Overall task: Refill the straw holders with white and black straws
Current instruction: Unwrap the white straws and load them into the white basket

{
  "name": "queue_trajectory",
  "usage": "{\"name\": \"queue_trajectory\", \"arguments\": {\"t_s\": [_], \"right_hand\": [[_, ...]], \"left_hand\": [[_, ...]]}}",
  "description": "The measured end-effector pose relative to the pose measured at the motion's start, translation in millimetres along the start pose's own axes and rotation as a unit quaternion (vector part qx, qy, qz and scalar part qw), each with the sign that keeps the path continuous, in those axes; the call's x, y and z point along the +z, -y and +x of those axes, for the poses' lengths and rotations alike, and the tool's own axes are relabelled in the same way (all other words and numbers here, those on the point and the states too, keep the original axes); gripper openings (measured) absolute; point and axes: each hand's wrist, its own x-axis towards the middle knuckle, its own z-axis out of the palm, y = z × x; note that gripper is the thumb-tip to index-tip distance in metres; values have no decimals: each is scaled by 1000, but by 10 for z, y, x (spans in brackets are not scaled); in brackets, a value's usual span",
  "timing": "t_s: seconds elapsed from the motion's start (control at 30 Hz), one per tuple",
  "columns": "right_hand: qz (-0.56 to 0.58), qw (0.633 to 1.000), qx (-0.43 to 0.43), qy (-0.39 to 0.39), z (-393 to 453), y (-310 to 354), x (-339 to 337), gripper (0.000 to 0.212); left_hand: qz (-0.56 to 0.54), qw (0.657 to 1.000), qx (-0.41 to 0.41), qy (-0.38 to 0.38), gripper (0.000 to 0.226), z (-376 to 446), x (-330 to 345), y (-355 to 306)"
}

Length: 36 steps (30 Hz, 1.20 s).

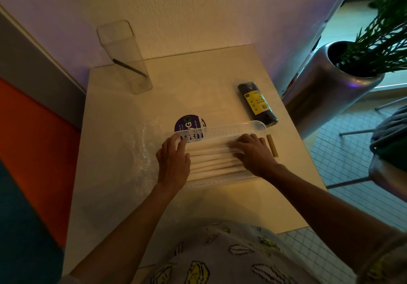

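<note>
A clear plastic basket (229, 127) lies across the middle of the white table (220, 204). White straws (211, 160) lie side by side inside it. My left hand (174, 160) rests on their left ends with fingers laid flat. My right hand (253, 151) lies on their right ends, fingers spread over them. A tall clear holder (125, 57) stands at the back left with one black straw (130, 67) leaning inside. A sealed pack of black straws (257, 103) with a yellow label lies at the back right.
Crumpled clear wrapping (141, 151) lies left of the basket. A round purple sticker (189, 123) shows behind it. A tan stick (272, 146) lies to its right. A metal planter with a green plant (334, 79) stands beyond the table's right edge.
</note>
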Motion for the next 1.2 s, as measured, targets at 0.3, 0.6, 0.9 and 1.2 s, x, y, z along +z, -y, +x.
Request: {"name": "queue_trajectory", "arguments": {"t_s": [0.3,0.6,0.9,1.2], "right_hand": [[8,1000,19,-23,67,95,-14,49],[55,989,122,-56,61,203,15,53],[250,922,274,-108,175,234,27,43],[402,804,421,-124,331,203,-25,52]], "left_hand": [[22,1000,6,20,42,-9,22,13],[-134,980,-138,-39,52,-46,-16,-48],[-238,937,-253,25,42,-4,7,1],[-274,925,-263,22,32,-2,15,10]]}}
